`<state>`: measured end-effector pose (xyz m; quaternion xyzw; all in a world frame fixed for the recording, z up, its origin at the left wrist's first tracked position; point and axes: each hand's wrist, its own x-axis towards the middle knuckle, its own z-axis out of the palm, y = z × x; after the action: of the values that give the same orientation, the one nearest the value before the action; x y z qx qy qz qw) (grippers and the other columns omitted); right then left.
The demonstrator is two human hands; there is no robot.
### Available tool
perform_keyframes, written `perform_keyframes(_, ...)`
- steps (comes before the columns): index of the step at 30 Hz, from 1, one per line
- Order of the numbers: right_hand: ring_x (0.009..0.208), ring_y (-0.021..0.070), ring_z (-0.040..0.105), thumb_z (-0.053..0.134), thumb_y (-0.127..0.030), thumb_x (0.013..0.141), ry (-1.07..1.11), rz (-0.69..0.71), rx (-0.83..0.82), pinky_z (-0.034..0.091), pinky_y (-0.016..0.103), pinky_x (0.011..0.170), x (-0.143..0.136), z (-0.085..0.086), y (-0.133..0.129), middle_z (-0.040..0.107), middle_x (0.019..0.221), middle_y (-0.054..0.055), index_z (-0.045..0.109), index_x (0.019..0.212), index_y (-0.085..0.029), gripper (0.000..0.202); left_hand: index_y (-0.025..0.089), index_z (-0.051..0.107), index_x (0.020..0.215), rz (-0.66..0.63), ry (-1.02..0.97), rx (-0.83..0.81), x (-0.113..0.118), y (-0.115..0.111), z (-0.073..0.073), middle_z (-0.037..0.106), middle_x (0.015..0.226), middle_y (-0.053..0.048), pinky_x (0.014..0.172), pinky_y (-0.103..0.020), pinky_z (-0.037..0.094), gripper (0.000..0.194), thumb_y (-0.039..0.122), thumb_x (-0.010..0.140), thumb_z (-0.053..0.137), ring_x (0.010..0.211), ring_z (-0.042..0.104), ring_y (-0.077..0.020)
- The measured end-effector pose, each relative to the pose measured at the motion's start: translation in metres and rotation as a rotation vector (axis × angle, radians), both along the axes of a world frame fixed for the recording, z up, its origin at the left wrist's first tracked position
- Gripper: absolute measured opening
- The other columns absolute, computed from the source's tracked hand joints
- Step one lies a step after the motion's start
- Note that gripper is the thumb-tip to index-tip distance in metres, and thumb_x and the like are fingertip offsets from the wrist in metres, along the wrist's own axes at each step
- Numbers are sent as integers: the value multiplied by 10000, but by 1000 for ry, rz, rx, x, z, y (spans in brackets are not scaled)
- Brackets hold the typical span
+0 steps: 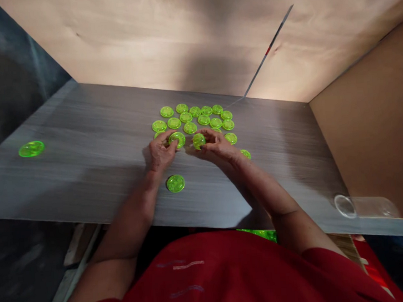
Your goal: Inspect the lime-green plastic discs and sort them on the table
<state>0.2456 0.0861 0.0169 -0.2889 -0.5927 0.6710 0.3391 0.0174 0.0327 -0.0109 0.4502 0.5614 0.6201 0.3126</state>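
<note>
My left hand [162, 151] is closed on a translucent yellow-green plastic disc [177, 140], pinched between thumb and fingers. Close beside it, my right hand [218, 144] grips a similar green plastic disc [198, 141], tilted up on its edge. The two held discs are slightly apart. Several more of these discs [186, 117] lie in loose rows on the grey table just beyond my hands. One single disc [175, 183] rests nearer to me, below my left hand. Another disc [245, 154] is partly covered by my right forearm.
A lone disc [31, 149] lies far left on the grey wood-grain table [94, 125]. A clear plastic container [367, 206] is on its side at the right front edge. Wooden panels [129, 41] stand at the back and right. Green pieces [261, 234] show below the front edge.
</note>
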Motion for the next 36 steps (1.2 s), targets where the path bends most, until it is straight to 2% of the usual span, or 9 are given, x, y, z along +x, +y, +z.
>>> perform_keyframes(5, 757, 166, 657, 947, -414, 701, 157, 23, -156, 575, 311, 683, -10, -15, -8, 765, 997, -3, 721, 1297, -241, 660, 188, 865, 1028, -11, -92, -9, 0, -4, 9, 823, 962, -47, 579, -281, 689, 440, 424, 657, 847, 786, 805, -223)
perform_keyframes(10, 786, 141, 628, 1052, -436, 677, 138, 5, -95, 547, 247, 610, -4, -24, -2, 768, 1058, 10, 746, 1249, -232, 680, 191, 868, 995, -47, -74, -28, 3, -6, 10, 831, 894, -33, 573, -269, 687, 400, 422, 668, 852, 765, 808, -218)
perform_keyframes(13, 774, 123, 609, 1080, -449, 649, 141, -12, -63, 517, 209, 568, -4, -25, 2, 734, 1021, -11, 722, 1183, -235, 678, 187, 861, 998, -46, -56, -30, 2, -5, 8, 834, 883, -32, 572, -280, 692, 400, 425, 677, 861, 747, 802, -216)
perform_keyframes(18, 809, 138, 624, 1065, -424, 656, 63, 18, -72, 539, 230, 619, -6, -23, 3, 703, 981, -25, 669, 1213, -255, 704, 181, 858, 1038, -43, -34, -20, -2, -3, 3, 849, 947, -54, 586, -293, 708, 425, 433, 695, 865, 797, 823, -235)
perform_keyframes(25, 813, 144, 636, 1044, -415, 634, 35, 14, -69, 597, 277, 694, -8, -25, 4, 682, 962, -32, 671, 1216, -261, 708, 189, 864, 1066, -58, -11, -5, -1, -2, 0, 853, 967, -49, 591, -271, 704, 434, 445, 717, 880, 833, 834, -231)
perform_keyframes(31, 837, 158, 685, 1014, -469, 696, 73, -1, -41, 629, 278, 672, -8, -28, 5, 751, 1084, 11, 681, 1279, -246, 707, 189, 897, 1080, -74, -95, -9, 0, -1, 2, 835, 902, -28, 579, -292, 710, 475, 408, 658, 900, 734, 788, -201)
perform_keyframes(36, 771, 188, 776, 961, -450, 745, 98, 14, -46, 621, 287, 635, -7, -33, 8, 784, 1029, 9, 647, 1321, -237, 689, 185, 900, 1146, -142, -176, -65, -6, 0, 2, 829, 903, -23, 612, -368, 752, 522, 347, 650, 874, 655, 760, -184)
